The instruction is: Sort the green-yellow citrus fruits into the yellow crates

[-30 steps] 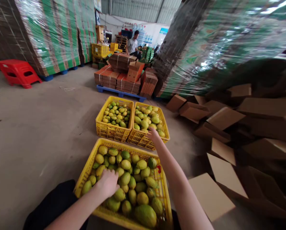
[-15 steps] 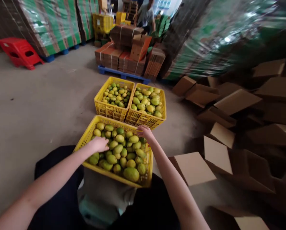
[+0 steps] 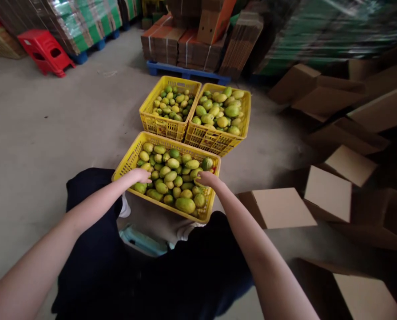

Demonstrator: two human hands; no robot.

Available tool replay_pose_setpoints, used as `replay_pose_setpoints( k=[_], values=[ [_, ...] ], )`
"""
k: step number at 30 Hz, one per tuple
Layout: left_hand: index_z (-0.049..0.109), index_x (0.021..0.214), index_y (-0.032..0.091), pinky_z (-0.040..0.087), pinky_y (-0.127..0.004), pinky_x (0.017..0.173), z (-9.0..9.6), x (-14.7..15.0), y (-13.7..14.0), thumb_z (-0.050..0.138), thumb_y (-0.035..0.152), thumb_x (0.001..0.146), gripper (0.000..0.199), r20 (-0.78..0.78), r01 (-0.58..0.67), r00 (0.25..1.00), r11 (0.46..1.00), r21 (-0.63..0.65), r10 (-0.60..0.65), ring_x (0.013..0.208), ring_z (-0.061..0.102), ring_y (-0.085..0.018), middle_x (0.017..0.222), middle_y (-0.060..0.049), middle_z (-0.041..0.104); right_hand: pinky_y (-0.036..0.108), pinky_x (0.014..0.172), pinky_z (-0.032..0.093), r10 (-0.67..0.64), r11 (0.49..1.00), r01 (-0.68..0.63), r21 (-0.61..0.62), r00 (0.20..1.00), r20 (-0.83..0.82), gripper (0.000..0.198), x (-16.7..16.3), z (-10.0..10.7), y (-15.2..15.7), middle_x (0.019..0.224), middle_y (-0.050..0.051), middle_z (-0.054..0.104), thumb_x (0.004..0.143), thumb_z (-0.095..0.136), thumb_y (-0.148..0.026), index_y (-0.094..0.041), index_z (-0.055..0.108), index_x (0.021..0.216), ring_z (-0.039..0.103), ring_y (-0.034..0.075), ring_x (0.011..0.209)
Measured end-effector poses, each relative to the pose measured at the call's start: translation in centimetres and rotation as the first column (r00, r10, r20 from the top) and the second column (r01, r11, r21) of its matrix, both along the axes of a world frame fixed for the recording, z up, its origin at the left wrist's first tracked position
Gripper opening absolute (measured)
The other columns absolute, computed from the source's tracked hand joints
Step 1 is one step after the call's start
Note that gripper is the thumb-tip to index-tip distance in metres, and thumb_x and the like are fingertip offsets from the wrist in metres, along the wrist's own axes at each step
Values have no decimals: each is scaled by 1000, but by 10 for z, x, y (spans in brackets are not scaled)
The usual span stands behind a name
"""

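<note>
In front of my knees stands a yellow plastic crate (image 3: 167, 141) full of oval green-yellow fruits (image 3: 171, 176), which look like lemons or small papayas. My left hand (image 3: 140, 176) is over the crate's left side, fingers stretched toward the fruits, with nothing visible in it. Over the right side is my right hand (image 3: 208, 178), its fingers apart and pointing inward, close to the fruits there. Whether either hand touches a fruit is hard to see. Just beyond my right hand lies a dark green striped fruit (image 3: 207, 164).
Behind stand a left yellow crate (image 3: 163, 126) and a right yellow crate (image 3: 215, 144), both holding similar fruits. Open cardboard boxes (image 3: 285, 208) litter the floor at right. Flattened cartons (image 3: 161, 44) rest on a blue pallet (image 3: 185, 72). A red stool (image 3: 47, 52) stands far left.
The view has tilted downward, so the crates appear higher. My right hand has moved from the far right rim down over the fruits; the striped fruit now shows. My left hand stays at the left side.
</note>
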State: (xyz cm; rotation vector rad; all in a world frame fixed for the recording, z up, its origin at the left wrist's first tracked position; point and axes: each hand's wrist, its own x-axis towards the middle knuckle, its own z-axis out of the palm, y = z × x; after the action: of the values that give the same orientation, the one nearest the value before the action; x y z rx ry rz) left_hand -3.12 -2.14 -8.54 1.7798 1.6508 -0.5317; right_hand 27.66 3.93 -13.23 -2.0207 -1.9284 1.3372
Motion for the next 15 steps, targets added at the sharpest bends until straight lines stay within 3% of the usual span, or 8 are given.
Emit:
replay_pose_setpoints(
  k=[5, 10, 15],
  values=[
    [67, 116, 12, 48, -28, 96, -39, 28, -1, 76, 26, 81, 39, 37, 73, 997, 991, -110, -70, 110, 65, -24, 122, -10, 74, 44, 106, 50, -14, 1000, 13, -18, 999, -30, 3, 13, -1, -12, 115, 9, 71, 91, 73, -19, -18, 72, 94, 64, 25, 116],
    [59, 128, 11, 46, -29, 101, -76, 55, 5, 72, 30, 84, 50, 64, 64, 996, 996, -65, -60, 127, 58, -29, 137, -15, 66, 46, 97, 56, 19, 1000, -19, -3, 1000, -7, 23, 19, 1, -26, 125, 8, 67, 97, 66, -31, -18, 68, 115, 66, 23, 111],
    [57, 132, 15, 49, -38, 103, -102, 62, 2, 78, 33, 76, 62, 71, 51, 996, 997, -62, -47, 130, 59, -36, 143, -19, 61, 44, 95, 58, 45, 998, -46, 32, 998, 35, 30, 20, 3, -33, 129, 9, 65, 98, 64, -36, -19, 65, 123, 66, 23, 111]
  ],
)
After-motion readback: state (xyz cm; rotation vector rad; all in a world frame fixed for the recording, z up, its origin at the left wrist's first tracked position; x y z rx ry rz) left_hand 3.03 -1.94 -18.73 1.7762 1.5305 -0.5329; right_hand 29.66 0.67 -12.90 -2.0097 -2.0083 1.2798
